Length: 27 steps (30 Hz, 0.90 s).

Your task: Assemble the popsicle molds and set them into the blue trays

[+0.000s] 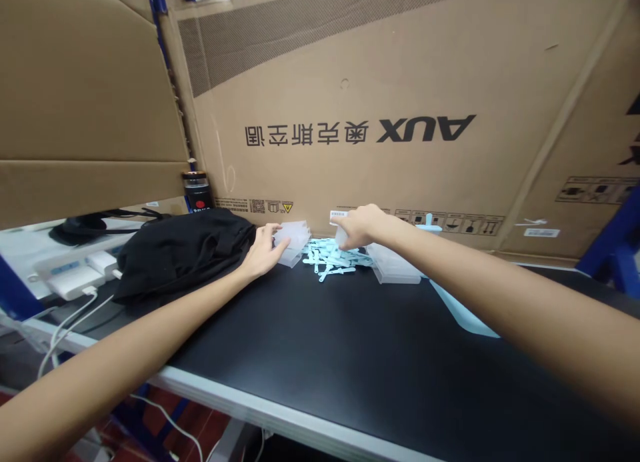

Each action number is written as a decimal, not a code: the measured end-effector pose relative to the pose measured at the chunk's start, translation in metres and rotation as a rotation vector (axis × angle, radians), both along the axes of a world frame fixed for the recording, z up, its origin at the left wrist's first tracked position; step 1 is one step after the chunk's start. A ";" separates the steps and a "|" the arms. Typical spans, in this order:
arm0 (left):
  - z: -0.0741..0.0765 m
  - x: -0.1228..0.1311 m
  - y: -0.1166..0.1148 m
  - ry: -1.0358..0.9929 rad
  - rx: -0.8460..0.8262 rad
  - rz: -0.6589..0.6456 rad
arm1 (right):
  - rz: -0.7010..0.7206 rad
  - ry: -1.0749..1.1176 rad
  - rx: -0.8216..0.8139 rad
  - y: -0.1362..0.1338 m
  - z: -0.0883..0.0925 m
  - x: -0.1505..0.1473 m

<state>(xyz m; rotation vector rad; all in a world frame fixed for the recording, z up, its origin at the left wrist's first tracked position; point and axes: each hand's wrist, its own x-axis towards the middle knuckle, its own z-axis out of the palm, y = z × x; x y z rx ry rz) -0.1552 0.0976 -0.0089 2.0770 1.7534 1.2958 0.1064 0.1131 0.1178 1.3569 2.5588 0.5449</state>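
Note:
A heap of small light-blue plastic sticks [331, 256] lies at the far edge of the black table [320, 355]. My left hand [263, 250] is closed round a stack of clear plastic trays [294, 241] left of the heap. My right hand [358, 225] is curled over the heap, its fingers pinched on a small clear plastic piece [341, 237]. Another stack of clear trays [393, 265] rests just right of that hand, partly hidden by my forearm.
A black garment [183, 250] lies on the table's left. Behind it stands a dark bottle [195, 190]. White chargers and cables [75, 279] sit on the far left. Large cardboard boxes [380, 102] wall off the back. A pale blue sheet [463, 313] lies under my right arm.

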 end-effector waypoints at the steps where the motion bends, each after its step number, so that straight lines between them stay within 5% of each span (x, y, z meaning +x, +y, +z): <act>1: 0.000 0.000 0.000 0.006 -0.002 -0.002 | 0.043 -0.015 -0.028 0.001 -0.002 -0.004; 9: 0.002 0.002 -0.004 0.150 -0.020 -0.005 | 0.293 0.013 -0.299 0.010 -0.025 -0.038; 15: 0.005 0.004 -0.008 0.208 -0.084 0.043 | 0.285 0.067 -0.366 0.020 -0.039 -0.041; 27: 0.005 0.004 -0.007 0.202 -0.060 0.034 | 0.243 0.158 -0.412 0.026 -0.038 -0.040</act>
